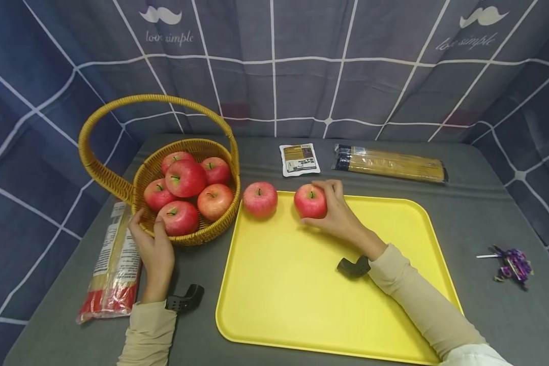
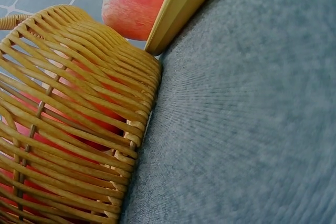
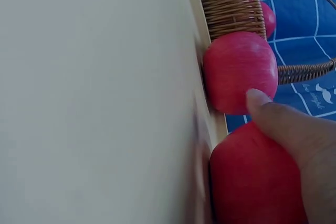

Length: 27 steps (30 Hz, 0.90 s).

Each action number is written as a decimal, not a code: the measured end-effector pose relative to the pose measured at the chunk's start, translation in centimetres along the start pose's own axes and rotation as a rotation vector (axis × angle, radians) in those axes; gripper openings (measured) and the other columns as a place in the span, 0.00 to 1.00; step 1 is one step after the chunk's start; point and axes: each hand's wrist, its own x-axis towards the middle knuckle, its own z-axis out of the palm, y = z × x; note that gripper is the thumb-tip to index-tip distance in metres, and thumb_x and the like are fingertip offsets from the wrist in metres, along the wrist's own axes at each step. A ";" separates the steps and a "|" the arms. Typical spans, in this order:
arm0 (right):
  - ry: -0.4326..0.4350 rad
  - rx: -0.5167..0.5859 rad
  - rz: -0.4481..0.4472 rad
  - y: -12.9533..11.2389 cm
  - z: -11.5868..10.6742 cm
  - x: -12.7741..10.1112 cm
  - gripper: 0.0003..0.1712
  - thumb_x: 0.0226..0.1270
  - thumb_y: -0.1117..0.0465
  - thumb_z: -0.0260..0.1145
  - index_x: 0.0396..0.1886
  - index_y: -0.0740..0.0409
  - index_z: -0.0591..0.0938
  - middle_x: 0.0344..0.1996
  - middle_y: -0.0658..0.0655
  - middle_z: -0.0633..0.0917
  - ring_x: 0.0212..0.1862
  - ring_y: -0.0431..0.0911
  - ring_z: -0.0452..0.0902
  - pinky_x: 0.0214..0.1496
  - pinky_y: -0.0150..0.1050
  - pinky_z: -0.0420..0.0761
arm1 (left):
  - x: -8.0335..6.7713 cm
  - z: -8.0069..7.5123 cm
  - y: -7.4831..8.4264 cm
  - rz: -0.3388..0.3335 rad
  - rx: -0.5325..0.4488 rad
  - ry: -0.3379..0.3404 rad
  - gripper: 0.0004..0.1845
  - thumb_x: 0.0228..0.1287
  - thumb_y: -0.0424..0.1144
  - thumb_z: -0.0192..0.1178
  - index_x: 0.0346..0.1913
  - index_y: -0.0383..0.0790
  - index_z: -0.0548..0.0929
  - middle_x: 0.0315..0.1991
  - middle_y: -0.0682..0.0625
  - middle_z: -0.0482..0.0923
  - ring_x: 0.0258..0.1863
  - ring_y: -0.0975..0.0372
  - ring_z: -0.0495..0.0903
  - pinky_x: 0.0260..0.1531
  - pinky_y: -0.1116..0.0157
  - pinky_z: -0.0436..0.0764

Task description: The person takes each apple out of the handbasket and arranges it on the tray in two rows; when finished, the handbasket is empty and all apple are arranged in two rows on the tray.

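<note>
On the left, a woven wicker basket [image 1: 206, 232] with a tall arched handle holds several red apples [image 1: 185, 178]. My left hand [image 1: 154, 254] grips its near left rim, the thumb beside the nearest apple [image 1: 179, 218]. The left wrist view shows the basket's side [image 2: 79, 103] close up, without the hand. Over the far edge of a yellow tray [image 1: 274, 284], my right hand [image 1: 340, 213] holds a red apple [image 1: 310, 202] between thumb and fingers. Another apple [image 1: 260, 200] sits at the tray's far left corner, near the basket.
Behind the tray lie a small white-edged packet [image 1: 299, 159] and a long pack of yellow sticks or noodles [image 1: 393, 163]. A red-and-clear package [image 1: 114, 264] lies left of the basket, partly beneath it. Far right is a purple shiny wrapped item [image 1: 512, 265] with a white stick.
</note>
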 end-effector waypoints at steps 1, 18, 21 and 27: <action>-0.009 -0.005 -0.001 0.0 0.0 0.0 0.54 0.34 0.41 0.76 0.63 0.46 0.60 0.54 0.58 0.59 0.52 0.52 0.68 0.53 0.50 0.73 | 0.0 0.0 0.0 0.001 -0.002 0.001 0.24 0.64 0.40 0.47 0.61 0.34 0.60 0.63 0.42 0.59 0.65 0.57 0.57 0.66 0.63 0.52; 0.037 0.049 -0.319 -8.7 3.1 4.3 0.41 0.49 0.48 0.70 0.62 0.52 0.64 0.60 0.57 0.62 0.64 0.48 0.55 0.62 0.49 0.64 | 0.0 -0.2 -0.2 0.017 0.001 0.019 0.24 0.63 0.39 0.48 0.60 0.33 0.61 0.62 0.42 0.61 0.64 0.57 0.58 0.65 0.64 0.54; 0.015 0.055 -0.382 -10.9 5.0 6.0 0.39 0.51 0.46 0.68 0.62 0.52 0.65 0.58 0.55 0.66 0.62 0.45 0.58 0.63 0.43 0.64 | 0.1 -0.1 -0.2 0.015 0.003 0.019 0.24 0.63 0.38 0.48 0.60 0.33 0.61 0.62 0.42 0.61 0.64 0.57 0.58 0.64 0.64 0.54; -0.110 0.085 -0.396 -14.8 8.7 9.3 0.40 0.53 0.42 0.64 0.63 0.48 0.63 0.59 0.49 0.67 0.61 0.39 0.62 0.63 0.32 0.65 | 0.1 -0.2 0.0 0.011 0.017 0.011 0.24 0.63 0.39 0.48 0.61 0.34 0.61 0.63 0.42 0.60 0.65 0.57 0.57 0.66 0.63 0.52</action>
